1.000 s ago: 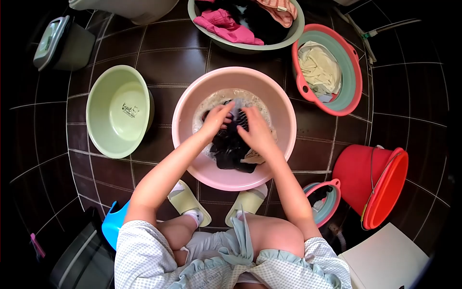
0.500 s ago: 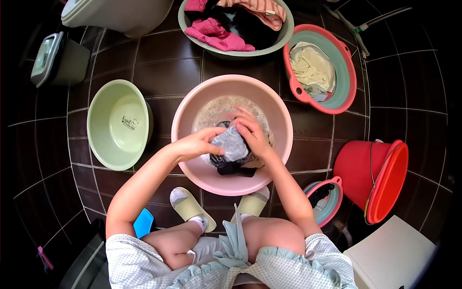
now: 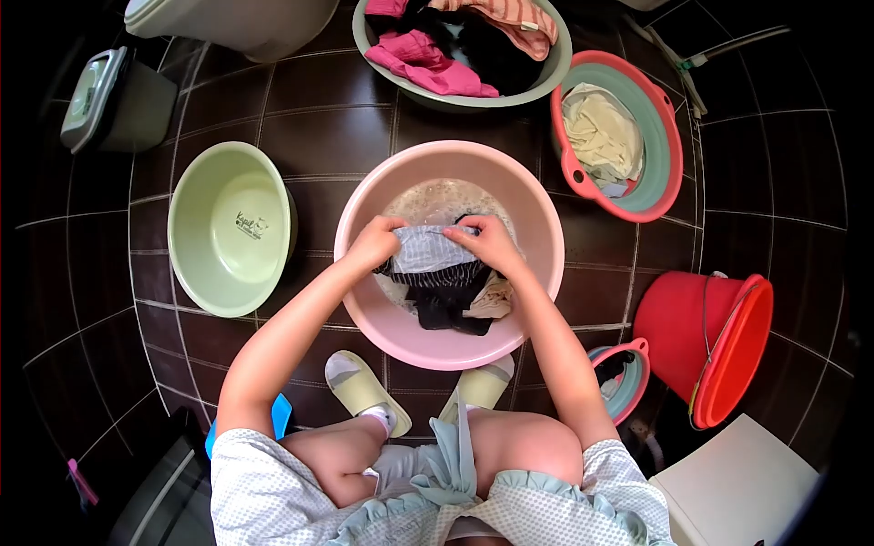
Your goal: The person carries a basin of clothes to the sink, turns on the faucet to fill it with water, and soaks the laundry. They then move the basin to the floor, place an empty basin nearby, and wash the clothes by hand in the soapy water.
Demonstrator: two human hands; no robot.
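Observation:
A pink basin (image 3: 437, 353) with foamy water stands on the tiled floor before me. Over it, my left hand (image 3: 378, 244) pinches the left end of a grey cloth (image 3: 432, 247), and my right hand (image 3: 489, 244) pinches its right end. The cloth is spread flat between them, with a black striped part (image 3: 437, 274) hanging below. Black fabric (image 3: 448, 309) and a beige cloth (image 3: 492, 298) lie in the basin beneath and to the right.
An empty green basin (image 3: 228, 227) stands left. A grey-green basin of clothes (image 3: 462, 94) is at the top, a red-rimmed basin (image 3: 672, 146) upper right. A red bucket (image 3: 674, 323), a small basin (image 3: 639, 382) and a white box (image 3: 737, 482) are right.
The grey cloth was bunched between my hands half a second ago and is now opened out flat. My hands have moved apart, each on one end of it.

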